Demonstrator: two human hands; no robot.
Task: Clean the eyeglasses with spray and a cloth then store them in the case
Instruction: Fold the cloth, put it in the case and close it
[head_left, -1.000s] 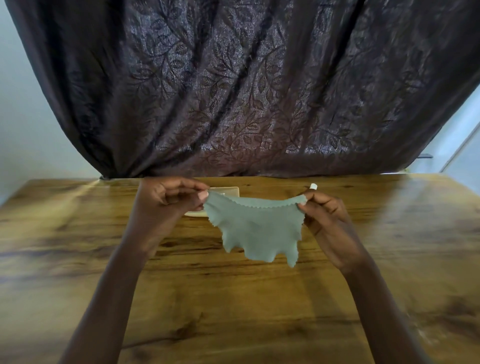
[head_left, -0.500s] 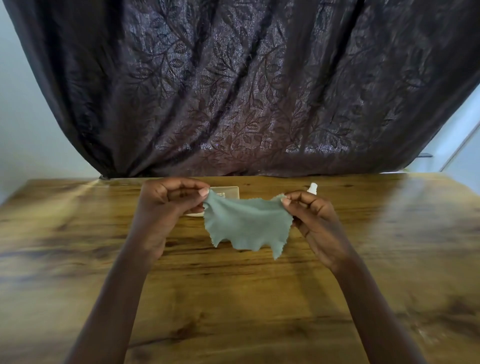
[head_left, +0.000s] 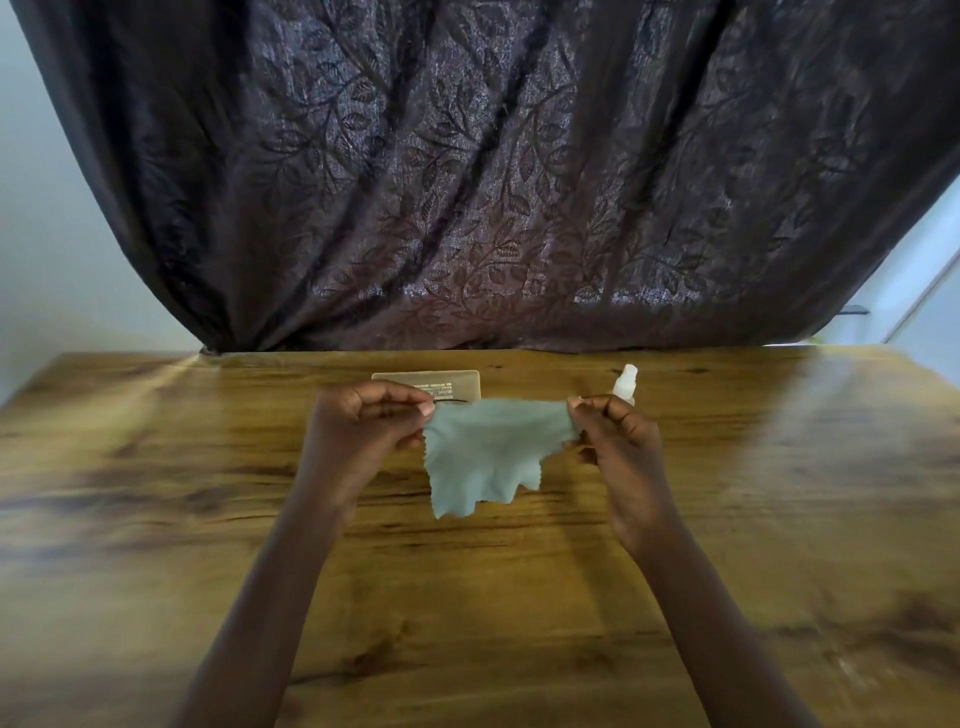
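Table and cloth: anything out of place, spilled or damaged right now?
Nothing spilled or damaged. Left hand and right hand pinch the cloth above the table; spray bottle stands upright, flat case behind. One oddity: no eyeglasses visible.

**Hidden behind the cloth**

The cloth and the left hand covered the near edge of the case; its printing was too small to read. The right hand hid most of the spray bottle. No eyeglasses could be made out.
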